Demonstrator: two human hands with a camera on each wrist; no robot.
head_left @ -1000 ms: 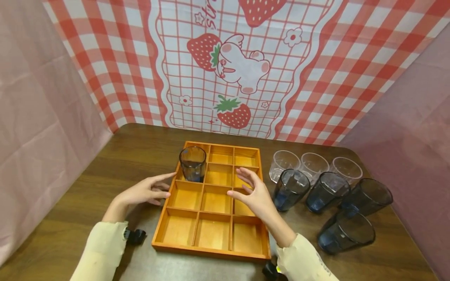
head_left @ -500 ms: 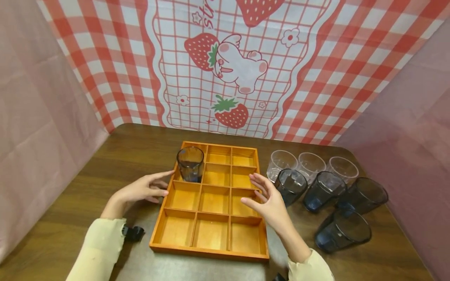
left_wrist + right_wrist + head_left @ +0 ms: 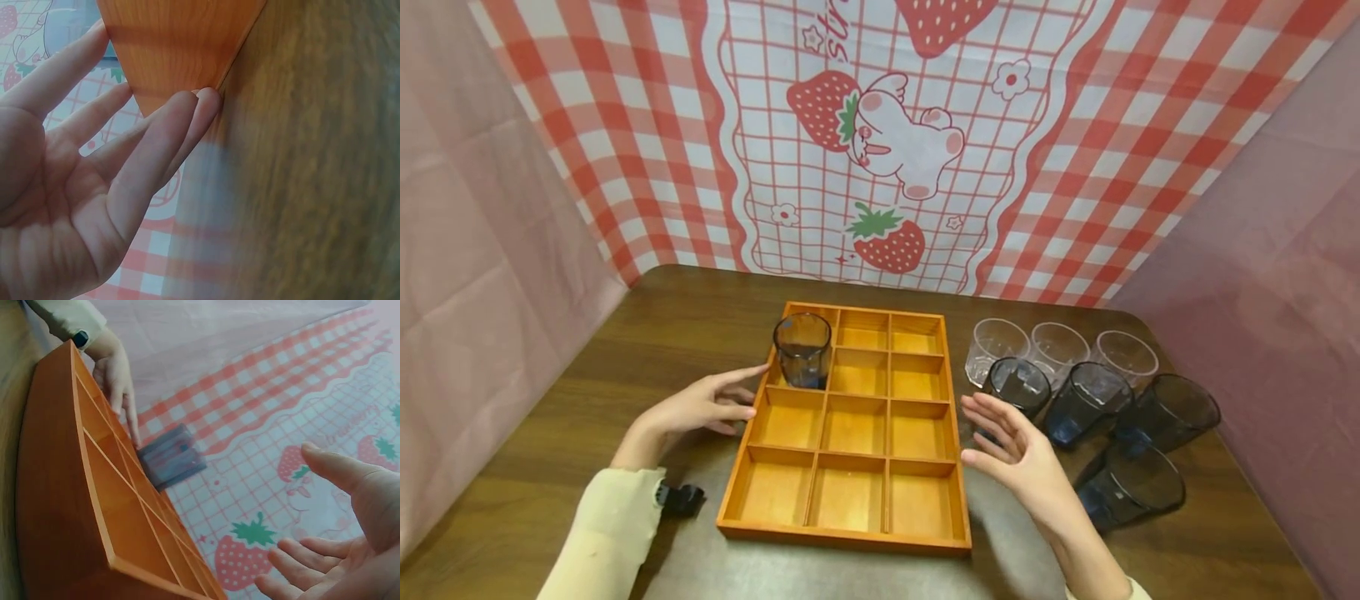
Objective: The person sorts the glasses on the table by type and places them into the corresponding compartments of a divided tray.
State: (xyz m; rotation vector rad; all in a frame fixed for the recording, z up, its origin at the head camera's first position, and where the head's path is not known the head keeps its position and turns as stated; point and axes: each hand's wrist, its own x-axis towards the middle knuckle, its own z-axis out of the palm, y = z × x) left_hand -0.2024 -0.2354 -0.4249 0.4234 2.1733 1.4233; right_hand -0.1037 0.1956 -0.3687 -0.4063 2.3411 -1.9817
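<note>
An orange wooden tray point(image 3: 844, 542) divided into several compartments lies on the table. One dark tinted glass point(image 3: 802, 350) stands upright at its left side, in the second row from the back. My left hand point(image 3: 696, 408) touches the tray's left wall with its fingertips, fingers fairly straight, as the left wrist view also shows against the wooden side point(image 3: 175, 50). My right hand point(image 3: 1022, 458) hovers just right of the tray, fingers loosely spread and holding nothing. Nearest to it stands another dark glass point(image 3: 1019, 385), partly hidden behind the fingers.
On the right of the table point(image 3: 700, 317) stand more dark glasses point(image 3: 1088, 404), set close together. Behind them is a row of clear glasses point(image 3: 997, 346). A checked strawberry cloth point(image 3: 887, 158) hangs at the back, with pink cloth point(image 3: 497, 208) at the sides.
My right hand has moved right, from above the tray's compartments to beyond its right edge, near the dark glasses. My left hand stays at the tray's left side.
</note>
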